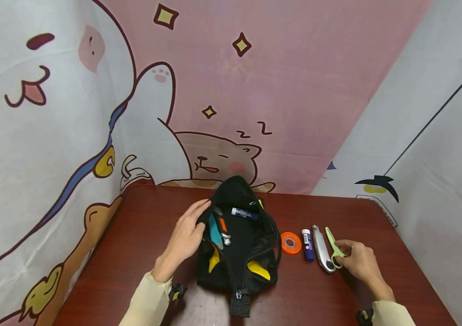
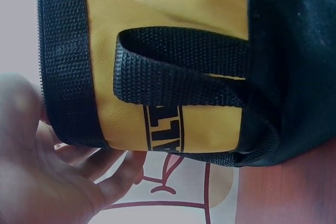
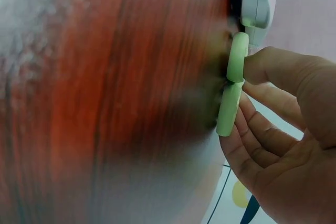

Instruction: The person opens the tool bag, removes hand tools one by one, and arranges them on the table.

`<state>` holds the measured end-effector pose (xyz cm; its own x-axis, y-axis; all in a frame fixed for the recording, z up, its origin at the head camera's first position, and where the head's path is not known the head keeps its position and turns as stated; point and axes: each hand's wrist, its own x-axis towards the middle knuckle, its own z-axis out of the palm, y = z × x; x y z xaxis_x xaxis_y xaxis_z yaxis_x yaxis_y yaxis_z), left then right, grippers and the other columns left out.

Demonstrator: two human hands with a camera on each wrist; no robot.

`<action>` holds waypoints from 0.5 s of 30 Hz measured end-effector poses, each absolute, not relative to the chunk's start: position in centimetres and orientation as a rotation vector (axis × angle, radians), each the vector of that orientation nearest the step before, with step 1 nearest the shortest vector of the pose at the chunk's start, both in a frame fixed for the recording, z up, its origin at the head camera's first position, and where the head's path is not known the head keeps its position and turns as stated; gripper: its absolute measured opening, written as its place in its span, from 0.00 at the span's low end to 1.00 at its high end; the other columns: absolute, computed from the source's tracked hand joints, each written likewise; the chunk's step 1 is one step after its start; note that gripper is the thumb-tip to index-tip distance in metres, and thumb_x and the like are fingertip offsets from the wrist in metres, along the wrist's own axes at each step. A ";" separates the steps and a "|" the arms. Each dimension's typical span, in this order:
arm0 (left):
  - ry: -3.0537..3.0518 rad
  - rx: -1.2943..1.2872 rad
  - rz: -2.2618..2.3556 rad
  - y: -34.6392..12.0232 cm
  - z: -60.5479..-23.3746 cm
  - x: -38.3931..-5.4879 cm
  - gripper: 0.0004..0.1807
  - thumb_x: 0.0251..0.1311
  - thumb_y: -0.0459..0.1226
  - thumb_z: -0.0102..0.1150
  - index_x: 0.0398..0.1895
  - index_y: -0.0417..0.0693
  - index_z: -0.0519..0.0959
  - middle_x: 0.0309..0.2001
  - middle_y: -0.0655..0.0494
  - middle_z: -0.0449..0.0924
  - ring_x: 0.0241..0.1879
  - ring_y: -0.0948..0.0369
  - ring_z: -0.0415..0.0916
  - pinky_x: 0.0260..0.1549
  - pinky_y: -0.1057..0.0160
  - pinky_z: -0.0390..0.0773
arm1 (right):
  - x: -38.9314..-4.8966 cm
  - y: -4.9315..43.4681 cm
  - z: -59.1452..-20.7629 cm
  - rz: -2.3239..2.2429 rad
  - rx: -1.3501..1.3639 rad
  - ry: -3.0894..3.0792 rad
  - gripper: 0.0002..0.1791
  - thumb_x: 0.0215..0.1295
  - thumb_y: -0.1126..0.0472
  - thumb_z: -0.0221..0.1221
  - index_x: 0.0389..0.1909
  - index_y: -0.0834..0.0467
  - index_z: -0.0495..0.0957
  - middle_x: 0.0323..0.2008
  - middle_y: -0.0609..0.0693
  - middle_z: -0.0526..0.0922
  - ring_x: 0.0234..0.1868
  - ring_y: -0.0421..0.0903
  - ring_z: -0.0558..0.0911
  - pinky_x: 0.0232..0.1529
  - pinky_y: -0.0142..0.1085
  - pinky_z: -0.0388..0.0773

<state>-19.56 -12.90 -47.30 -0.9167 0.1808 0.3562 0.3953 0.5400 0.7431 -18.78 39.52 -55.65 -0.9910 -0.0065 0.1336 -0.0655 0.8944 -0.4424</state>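
Observation:
A black and yellow tool bag (image 1: 231, 280) lies on the table with its top unzipped. My left hand (image 1: 185, 235) holds its left rim; in the left wrist view the fingers (image 2: 126, 174) reach behind the zipped edge. Inside the bag are a glue stick (image 1: 245, 213) and a teal and orange tool (image 1: 216, 230), whose kind I cannot tell. On the right, my right hand (image 1: 359, 260) pinches the handles of light green scissors (image 1: 332, 242); the right wrist view shows these scissors (image 3: 229, 106) between thumb and fingers, close to the tabletop.
Between bag and scissors, an orange round tape dispenser (image 1: 291, 243), a blue and white glue stick (image 1: 307, 245) and a silver utility knife (image 1: 323, 249) lie in a row on the brown table (image 1: 153, 226). A printed cloth (image 1: 296, 90) hangs behind and beside the table.

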 end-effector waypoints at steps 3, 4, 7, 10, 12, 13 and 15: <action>-2.540 -0.487 -1.314 -12.9 -47.3 -19.6 0.33 0.73 0.24 0.49 0.81 0.41 0.74 0.80 0.45 0.71 0.61 0.45 0.76 0.48 0.48 0.75 | -18.7 39.4 -55.6 0.694 0.060 -2.937 0.24 0.52 0.66 0.80 0.52 0.67 0.90 0.37 0.55 0.92 0.39 0.55 0.91 0.34 0.46 0.80; -2.539 -0.487 -1.315 -12.9 -47.3 -19.6 0.33 0.72 0.24 0.49 0.81 0.41 0.74 0.80 0.45 0.71 0.61 0.45 0.76 0.48 0.48 0.75 | -18.7 39.4 -55.5 0.695 0.060 -2.939 0.24 0.52 0.66 0.80 0.52 0.67 0.90 0.37 0.55 0.92 0.39 0.55 0.91 0.35 0.46 0.81; -2.540 -0.488 -1.316 -12.9 -47.3 -19.6 0.33 0.72 0.24 0.50 0.81 0.41 0.74 0.80 0.45 0.71 0.61 0.45 0.76 0.47 0.49 0.75 | -18.7 39.3 -55.4 0.693 0.050 -2.949 0.24 0.52 0.67 0.80 0.52 0.68 0.90 0.37 0.55 0.91 0.38 0.55 0.90 0.36 0.47 0.81; -2.544 -0.485 -1.321 -12.9 -47.3 -19.6 0.33 0.73 0.25 0.50 0.81 0.42 0.74 0.81 0.46 0.71 0.62 0.45 0.76 0.45 0.50 0.75 | -18.7 39.1 -55.2 0.695 0.045 -2.959 0.25 0.53 0.67 0.81 0.53 0.69 0.89 0.37 0.55 0.90 0.39 0.55 0.89 0.37 0.49 0.82; -2.543 -0.483 -1.318 -12.9 -47.3 -19.6 0.33 0.73 0.25 0.50 0.81 0.42 0.74 0.81 0.48 0.71 0.62 0.45 0.76 0.47 0.50 0.75 | -18.7 39.0 -55.1 0.693 0.047 -2.964 0.26 0.53 0.67 0.81 0.54 0.69 0.88 0.37 0.55 0.89 0.38 0.54 0.89 0.38 0.49 0.82; -2.541 -0.485 -1.316 -12.9 -47.3 -19.6 0.33 0.73 0.25 0.50 0.81 0.41 0.74 0.81 0.48 0.71 0.62 0.46 0.76 0.48 0.49 0.75 | -18.8 39.0 -55.1 0.694 0.052 -2.966 0.26 0.53 0.67 0.81 0.54 0.70 0.88 0.37 0.55 0.89 0.38 0.54 0.88 0.38 0.49 0.82; -2.539 -0.488 -1.309 -12.9 -47.3 -19.6 0.33 0.73 0.25 0.50 0.81 0.41 0.74 0.80 0.47 0.71 0.62 0.46 0.76 0.50 0.47 0.75 | -18.9 38.9 -55.1 0.691 0.058 -2.972 0.27 0.53 0.67 0.81 0.54 0.70 0.87 0.37 0.55 0.89 0.38 0.54 0.88 0.38 0.49 0.82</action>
